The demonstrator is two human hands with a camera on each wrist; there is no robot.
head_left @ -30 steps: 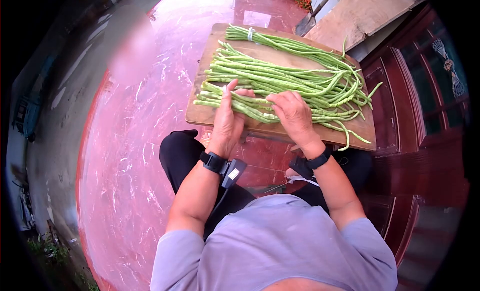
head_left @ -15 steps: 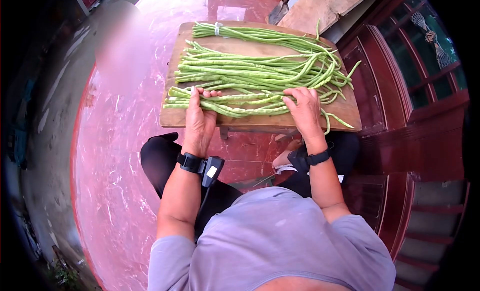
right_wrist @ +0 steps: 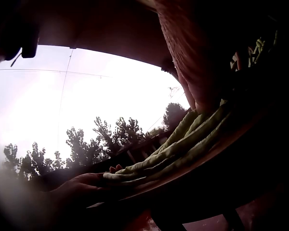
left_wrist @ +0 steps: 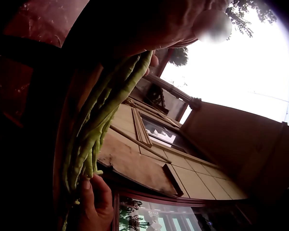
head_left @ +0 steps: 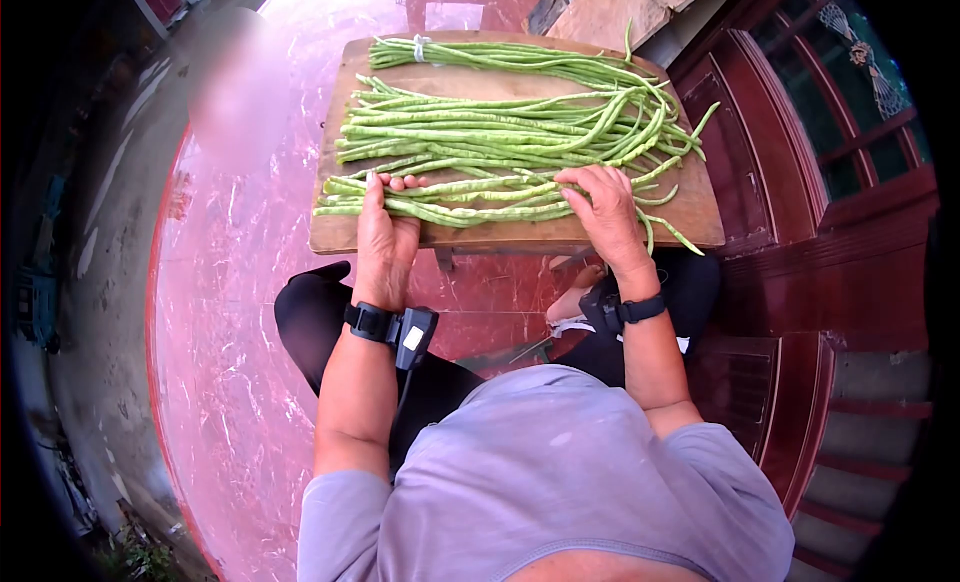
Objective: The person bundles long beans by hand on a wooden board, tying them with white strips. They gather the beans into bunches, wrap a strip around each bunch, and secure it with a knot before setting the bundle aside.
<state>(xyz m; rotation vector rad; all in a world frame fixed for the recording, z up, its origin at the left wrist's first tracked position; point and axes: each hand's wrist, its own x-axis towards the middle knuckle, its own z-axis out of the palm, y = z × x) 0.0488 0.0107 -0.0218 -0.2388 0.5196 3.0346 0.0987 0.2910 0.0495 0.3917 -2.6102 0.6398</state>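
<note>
On a wooden tabletop (head_left: pixel 345 82) lie green yardlong beans in three groups. My left hand (head_left: pixel 388 237) holds the nearest bunch of yardlong beans (head_left: pixel 485 215) close to its left end, fingertips showing on the far side and thumb at the near-left. Farther right, my right hand (head_left: pixel 610 222) pinches the same bunch between thumb and fingers, its tips on the beans (left_wrist: pixel 94 134) in the left wrist view. A larger loose pile of beans (head_left: pixel 450 138) lies just beyond. At the far edge is a bundle (head_left: pixel 510 59) bound with a pale tie (head_left: pixel 420 49).
Thin bean tails spread over the table's right side. A dark red door (head_left: pixel 760 172) stands close on the right, and a wooden board (head_left: pixel 630 12) leans behind it. Below the near edge are the person's knees (head_left: pixel 315 307). Red marbled floor (head_left: pixel 240 302) extends left.
The head view has shifted, so the table appears farther left. My right hand has slid right along the near bunch, away from my left hand, which keeps its hold near the left end.
</note>
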